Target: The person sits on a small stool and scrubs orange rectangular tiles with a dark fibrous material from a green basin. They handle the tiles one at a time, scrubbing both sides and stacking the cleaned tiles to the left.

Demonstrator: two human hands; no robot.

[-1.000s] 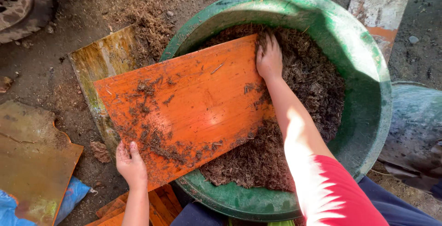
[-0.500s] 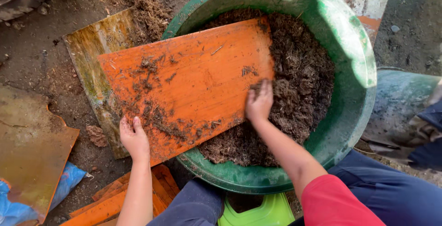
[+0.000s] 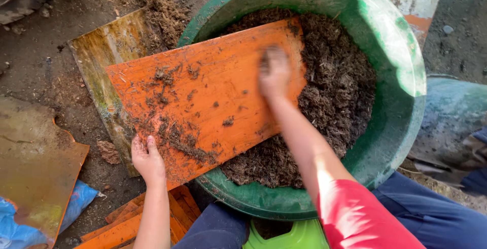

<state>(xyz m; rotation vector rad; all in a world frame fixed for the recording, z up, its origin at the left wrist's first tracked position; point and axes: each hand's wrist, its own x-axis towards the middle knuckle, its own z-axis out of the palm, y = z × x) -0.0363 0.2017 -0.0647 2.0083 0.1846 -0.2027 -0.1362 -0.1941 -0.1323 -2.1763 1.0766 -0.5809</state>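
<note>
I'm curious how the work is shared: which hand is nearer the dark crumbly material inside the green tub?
Right. The right hand lies on the orange board beside the dark material; the left hand grips the board's lower corner, outside the green tub.

we counted one green basin (image 3: 401, 76) holding one heap of dark compost (image 3: 335, 102), one orange board (image 3: 203, 102) across it, one weathered plank (image 3: 101, 56) beneath, two bare hands, one blue bag (image 3: 30, 223), and one green stool (image 3: 299, 235).
</note>
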